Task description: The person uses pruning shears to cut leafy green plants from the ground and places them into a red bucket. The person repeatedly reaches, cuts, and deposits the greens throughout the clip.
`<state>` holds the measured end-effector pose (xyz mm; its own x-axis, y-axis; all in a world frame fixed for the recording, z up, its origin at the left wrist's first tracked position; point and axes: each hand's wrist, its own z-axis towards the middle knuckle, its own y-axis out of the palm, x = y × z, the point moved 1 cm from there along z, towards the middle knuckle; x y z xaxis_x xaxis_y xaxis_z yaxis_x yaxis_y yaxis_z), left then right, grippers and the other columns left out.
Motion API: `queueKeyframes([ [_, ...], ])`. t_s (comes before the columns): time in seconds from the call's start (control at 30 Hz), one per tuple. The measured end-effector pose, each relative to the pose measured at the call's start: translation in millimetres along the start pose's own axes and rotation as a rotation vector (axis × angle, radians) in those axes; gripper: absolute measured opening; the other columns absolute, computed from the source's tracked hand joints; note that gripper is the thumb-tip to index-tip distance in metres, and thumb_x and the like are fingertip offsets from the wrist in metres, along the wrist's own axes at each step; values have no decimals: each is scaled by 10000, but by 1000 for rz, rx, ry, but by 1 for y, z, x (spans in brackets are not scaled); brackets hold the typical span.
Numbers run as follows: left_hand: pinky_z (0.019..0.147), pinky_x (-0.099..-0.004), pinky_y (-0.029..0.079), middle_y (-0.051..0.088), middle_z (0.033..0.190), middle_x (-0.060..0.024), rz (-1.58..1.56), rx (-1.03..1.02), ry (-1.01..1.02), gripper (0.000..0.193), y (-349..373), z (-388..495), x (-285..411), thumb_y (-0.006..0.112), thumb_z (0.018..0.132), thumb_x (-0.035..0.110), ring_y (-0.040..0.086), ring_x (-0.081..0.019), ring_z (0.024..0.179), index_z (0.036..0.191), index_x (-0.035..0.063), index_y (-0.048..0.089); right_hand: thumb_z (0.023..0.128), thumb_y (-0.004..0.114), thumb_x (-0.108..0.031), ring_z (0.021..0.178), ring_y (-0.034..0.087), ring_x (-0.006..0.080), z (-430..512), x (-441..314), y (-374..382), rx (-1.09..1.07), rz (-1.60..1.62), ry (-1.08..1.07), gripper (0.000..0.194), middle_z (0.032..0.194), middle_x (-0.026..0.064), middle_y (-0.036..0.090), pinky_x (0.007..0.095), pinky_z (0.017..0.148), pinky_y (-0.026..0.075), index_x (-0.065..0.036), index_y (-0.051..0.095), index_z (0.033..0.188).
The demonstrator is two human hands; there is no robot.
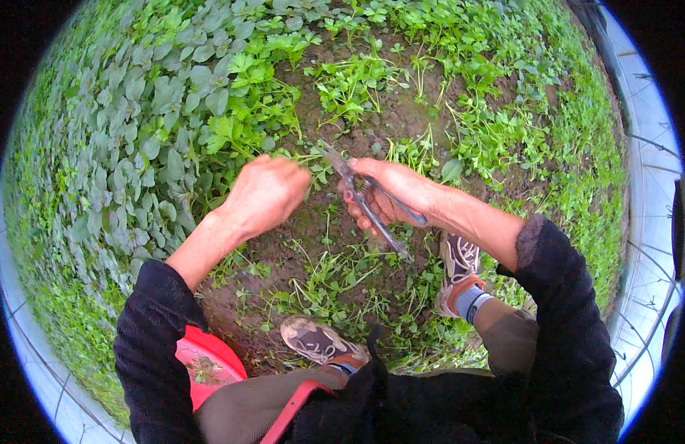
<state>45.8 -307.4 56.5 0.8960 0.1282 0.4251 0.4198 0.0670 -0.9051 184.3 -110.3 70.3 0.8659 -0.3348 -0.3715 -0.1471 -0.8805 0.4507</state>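
Observation:
My right hand [403,180] holds a pair of pruning shears [339,162] with worn grey handles and a coil spring. Their narrow blades point up and left, past my thumb. My left hand [267,191] is curled and slightly blurred, just left of the blades. Green parsley-like stems [290,157] show at the far edge of its knuckles. Whether its fingers hold any of them is hidden by the back of the hand. Beneath both hands lies brown soil [315,222] with cut leafy sprigs [326,283] strewn over it.
Dense broad-leaved plants [153,116] crowd the left. Leafy green plants [498,133] grow at the right. A red plastic container [228,355] with plant bits sits by my left leg, near a red strip [292,408]. My shoes [315,338] stand among sprigs. Pale sheeting [653,166] borders the right.

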Motion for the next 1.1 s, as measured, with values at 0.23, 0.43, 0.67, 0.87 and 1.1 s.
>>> queueKeyframes([
  [0.23,672,-488,547,631,910,-169,29,123,-335,101,10,43,-19,645,861,118,664,-399,781,912,31,637,1018,365,-487,685,625,223,16,20,0,-39,4,84,448,813,83,574,421,616,550,-71,515,945],
  [0.43,678,-487,528,639,879,-148,163,-45,-428,112,31,48,-24,678,845,157,652,-392,778,892,59,652,1027,362,-469,672,624,224,9,30,-7,-47,32,67,436,828,89,570,412,595,553,-59,502,976],
  [0.67,625,-493,536,633,904,-145,45,207,-372,71,21,51,-19,644,866,111,659,-393,726,898,55,616,1039,346,-447,687,616,220,-2,33,-14,-62,-32,30,407,810,73,565,420,622,537,-70,498,1023],
  [0.87,673,-493,540,632,909,-157,-26,107,-288,151,37,74,-11,651,860,119,654,-405,783,998,64,625,1029,363,-459,669,627,226,-1,40,-13,-77,-67,51,414,804,80,570,415,625,547,-65,492,1037],
  [1.1,657,-454,529,628,880,-138,-113,208,-325,88,53,65,-14,676,836,93,651,-381,770,915,69,648,1033,354,-459,665,642,248,-4,41,-12,-84,-53,37,446,816,102,582,420,591,561,-33,486,1029],
])
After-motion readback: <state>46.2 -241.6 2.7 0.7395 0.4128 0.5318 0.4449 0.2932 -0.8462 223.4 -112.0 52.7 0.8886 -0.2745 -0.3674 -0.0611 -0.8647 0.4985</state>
